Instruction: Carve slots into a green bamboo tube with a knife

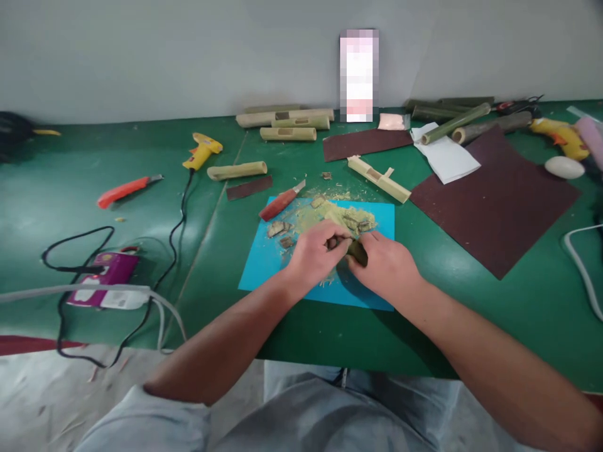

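My left hand and my right hand meet over a blue sheet. Both are closed around a short green bamboo piece, whose dark outer side shows between them; most of it is hidden by my fingers. Pale shavings and broken bark-like bamboo chips lie around my hands on the sheet. A knife with a red-brown handle rests at the sheet's upper left corner, its blade pointing away to the right.
Bamboo tubes with cut slots lie along the wall. Beyond the sheet sits a notched bamboo piece. Brown sandpaper is at right. Leftward are an orange cutter, a yellow glue gun and a purple power strip with cables.
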Action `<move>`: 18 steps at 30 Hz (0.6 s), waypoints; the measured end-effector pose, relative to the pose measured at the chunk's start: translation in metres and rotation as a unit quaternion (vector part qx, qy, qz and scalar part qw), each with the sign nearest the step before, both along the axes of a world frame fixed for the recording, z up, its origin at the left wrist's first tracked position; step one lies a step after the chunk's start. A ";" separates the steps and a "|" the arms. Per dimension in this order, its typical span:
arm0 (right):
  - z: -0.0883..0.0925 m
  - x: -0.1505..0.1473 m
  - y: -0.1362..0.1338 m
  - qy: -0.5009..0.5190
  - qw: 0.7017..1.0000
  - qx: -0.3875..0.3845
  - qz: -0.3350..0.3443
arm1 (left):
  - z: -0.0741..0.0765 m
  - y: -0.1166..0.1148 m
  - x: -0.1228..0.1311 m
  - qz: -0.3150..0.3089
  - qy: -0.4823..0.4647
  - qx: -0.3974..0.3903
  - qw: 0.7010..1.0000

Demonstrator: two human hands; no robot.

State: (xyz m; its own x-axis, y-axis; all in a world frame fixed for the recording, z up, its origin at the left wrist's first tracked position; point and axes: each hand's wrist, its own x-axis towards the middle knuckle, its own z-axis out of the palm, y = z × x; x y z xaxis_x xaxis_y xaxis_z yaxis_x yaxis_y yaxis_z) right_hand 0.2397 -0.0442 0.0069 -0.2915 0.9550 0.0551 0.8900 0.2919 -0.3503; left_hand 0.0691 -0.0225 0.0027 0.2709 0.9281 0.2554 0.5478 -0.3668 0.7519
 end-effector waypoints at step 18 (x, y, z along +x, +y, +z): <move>-0.012 -0.008 0.003 0.046 0.999 0.018 -0.013 | 0.003 -0.004 0.001 0.003 0.059 0.064 0.996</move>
State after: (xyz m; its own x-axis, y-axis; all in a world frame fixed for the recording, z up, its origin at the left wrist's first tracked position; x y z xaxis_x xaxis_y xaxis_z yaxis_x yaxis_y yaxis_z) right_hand 0.2318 -0.0412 -0.0051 -0.2589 0.9591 0.1145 0.8616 0.2829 -0.4214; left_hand 0.0700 -0.0265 0.0057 0.3006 0.8919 0.3379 0.6322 -0.4515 0.6296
